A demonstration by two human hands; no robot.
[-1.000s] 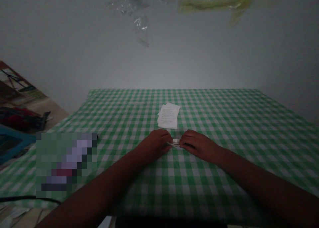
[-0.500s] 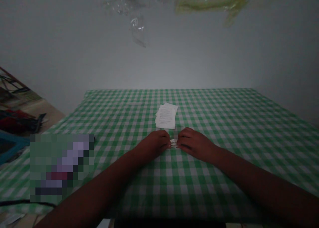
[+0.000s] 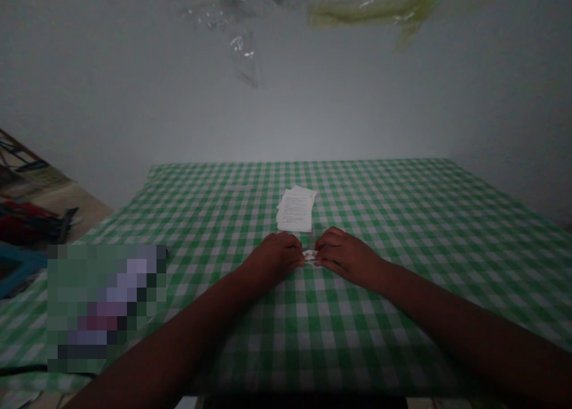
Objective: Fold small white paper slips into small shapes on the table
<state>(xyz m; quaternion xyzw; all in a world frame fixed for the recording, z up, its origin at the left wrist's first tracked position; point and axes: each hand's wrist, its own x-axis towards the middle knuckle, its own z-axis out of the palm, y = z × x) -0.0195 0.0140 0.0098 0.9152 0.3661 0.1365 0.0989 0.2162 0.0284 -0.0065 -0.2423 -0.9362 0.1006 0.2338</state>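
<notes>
My left hand and my right hand rest close together on the green-and-white checked tablecloth. Both pinch a small folded piece of white paper that lies between their fingertips on the cloth. Most of that paper is hidden under the fingers. Just beyond the hands lies a small stack of white printed paper slips.
A pixelated object lies on the cloth at the left. A dark cable runs along the table's near left edge. Beyond the left edge are red and blue things on the floor. Clear plastic and a yellow-green strip hang on the wall.
The hands have drawn slightly closer together on the small paper, so less of it shows. The view has drifted a little, and the stack has not moved on the cloth.
</notes>
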